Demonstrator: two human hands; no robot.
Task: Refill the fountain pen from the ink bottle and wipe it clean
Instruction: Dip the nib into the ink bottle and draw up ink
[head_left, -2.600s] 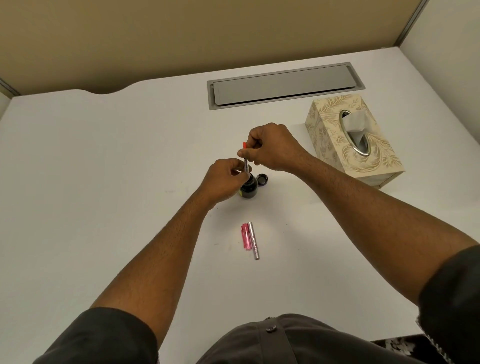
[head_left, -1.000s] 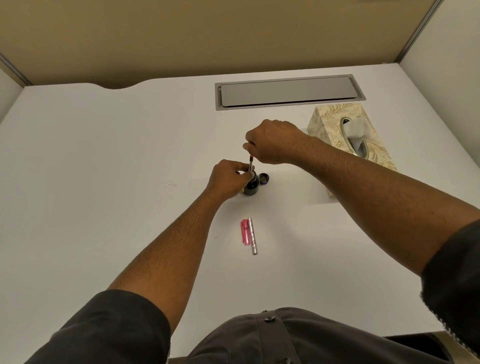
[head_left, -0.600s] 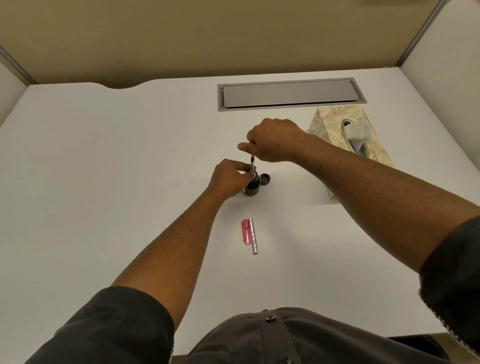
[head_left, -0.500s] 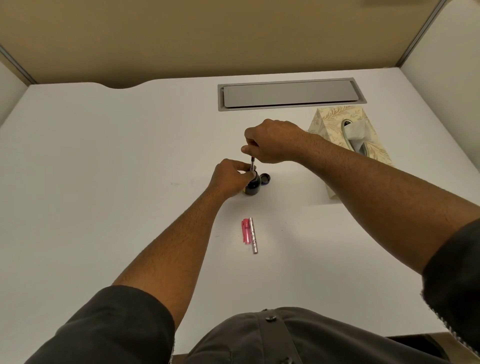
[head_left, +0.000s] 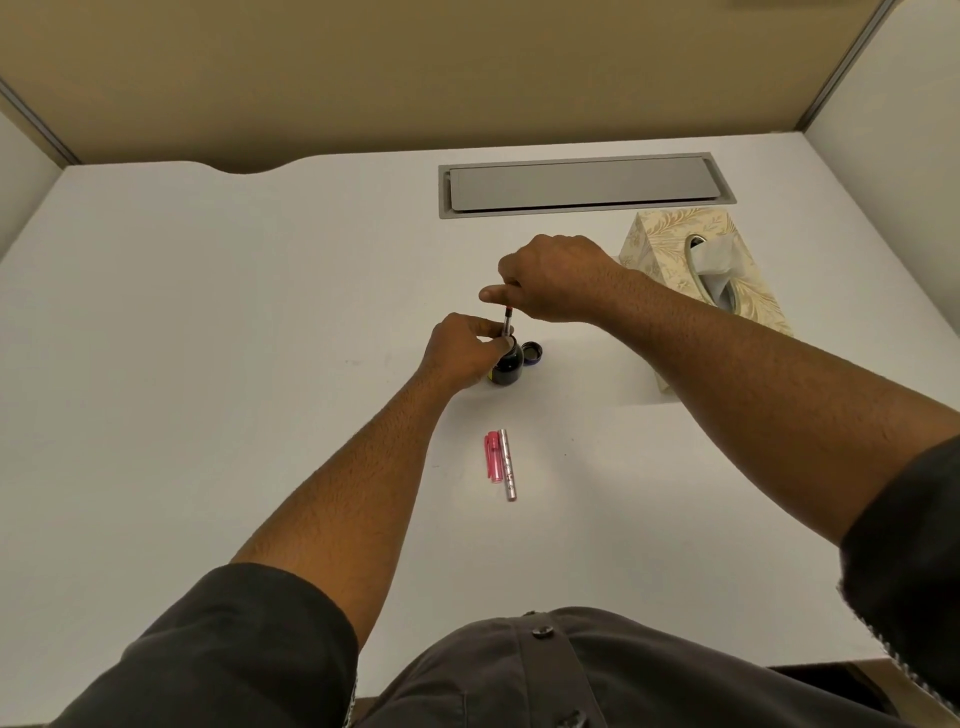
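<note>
A slim pen section (head_left: 507, 322) is held upright with its lower end in the mouth of a dark ink bottle (head_left: 506, 367) on the white table (head_left: 208, 338), its top pinched by the curled fingers of the right hand (head_left: 550, 278). The bottle's neck is gripped by the left hand (head_left: 462, 353), fingers curled round it. The bottle cap (head_left: 532, 353) is seen just beside the bottle, a pink cap (head_left: 492, 456) and silver barrel (head_left: 508, 464) side by side nearer the person, and a tissue box (head_left: 696, 260) to the right.
</note>
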